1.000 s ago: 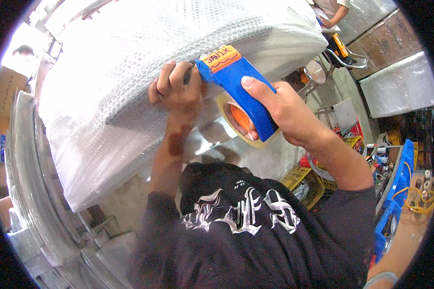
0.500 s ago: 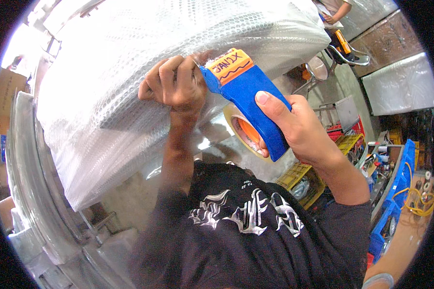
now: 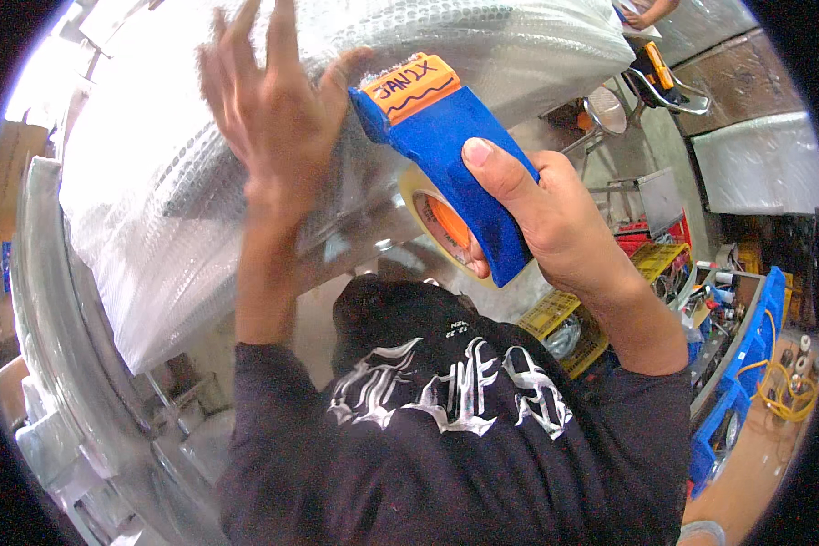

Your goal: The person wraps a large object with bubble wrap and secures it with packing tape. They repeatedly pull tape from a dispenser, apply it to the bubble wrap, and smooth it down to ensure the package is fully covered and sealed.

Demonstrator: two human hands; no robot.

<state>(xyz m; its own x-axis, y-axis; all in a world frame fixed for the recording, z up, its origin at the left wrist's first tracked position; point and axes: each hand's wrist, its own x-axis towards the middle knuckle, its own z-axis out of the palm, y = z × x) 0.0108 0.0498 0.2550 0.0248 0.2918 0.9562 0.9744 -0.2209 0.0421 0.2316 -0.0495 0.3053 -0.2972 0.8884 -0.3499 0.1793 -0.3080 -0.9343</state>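
Note:
A large item wrapped in bubble wrap [image 3: 409,45] takes up the upper middle of the head view. My right hand [image 3: 551,214] grips a blue tape dispenser [image 3: 464,136] with an orange piece at its toothed end. A roll of clear packing tape [image 3: 416,202] sits on the dispenser's left side. My left hand [image 3: 273,114] has its fingers spread over the bubble wrap, left of the dispenser's end; it is slightly blurred. Whether its palm touches the wrap I cannot tell.
Yellow crates [image 3: 560,323] stand at the right beside a blue-edged tray of tools [image 3: 714,309]. A coiled yellow cable [image 3: 787,396] lies farther right. Another person's hand [image 3: 640,18] shows at the top right, near a chair [image 3: 673,96]. Plastic-covered long pieces [image 3: 55,300] line the left.
My left hand has opened from a closed, bent-finger pose by the dispenser's end and moved left and up. The dispenser in my right hand has shifted slightly left and up.

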